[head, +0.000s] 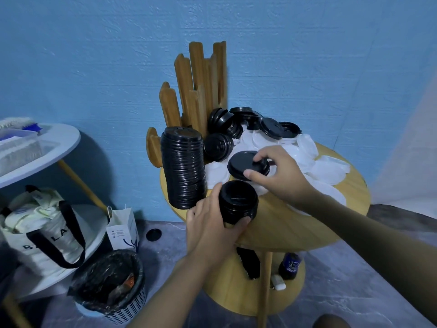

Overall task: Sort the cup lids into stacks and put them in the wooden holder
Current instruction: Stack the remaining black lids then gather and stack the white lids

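One head-worn wide view — looks forward and down, close over the table (295, 223), facing the holder (196, 74) and wall (94, 67).

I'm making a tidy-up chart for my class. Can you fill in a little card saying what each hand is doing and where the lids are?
left hand: grips a short stack of black lids
right hand: fingers pinch one black lid
tall stack: black lids, upright next to the wooden holder
white lids: spread on the round table
loose black lids: piled behind the white ones
lid on the floor: one, black
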